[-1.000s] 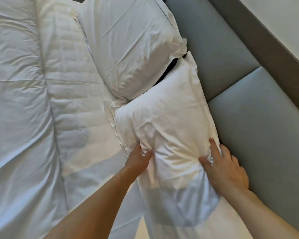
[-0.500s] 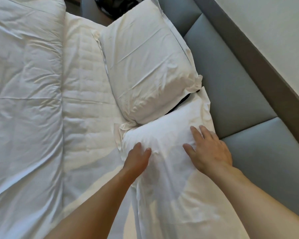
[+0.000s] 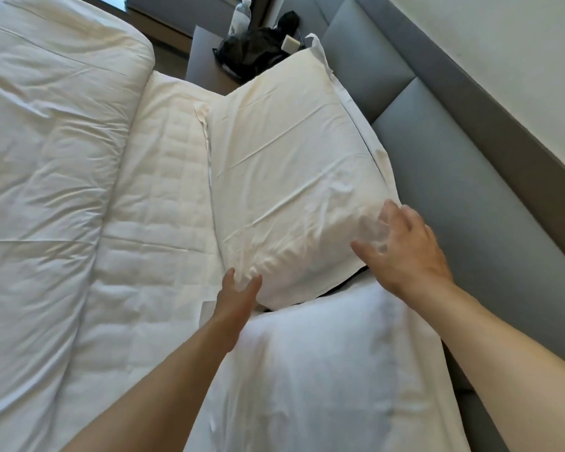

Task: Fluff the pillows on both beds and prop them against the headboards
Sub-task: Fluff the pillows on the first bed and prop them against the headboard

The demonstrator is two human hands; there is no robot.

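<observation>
Reaching for far pillow (image 3: 291, 190) at bed's headboard (image 3: 470, 177) edge; left hand (image 3: 237, 296) and right hand (image 3: 405, 252) spread, gripping nothing. Next: grasp, fluff.

One head-worn view looks steeply down, close over the bed (image 3: 163, 223), toward the headboard (image 3: 470, 197) (upper right).

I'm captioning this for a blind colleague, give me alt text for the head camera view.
Two bare hands, left hand and right hand, reach open onto the near end of the far pillow, lying beside a grey padded headboard. A near pillow lies below it, a white duvet at left.
</observation>
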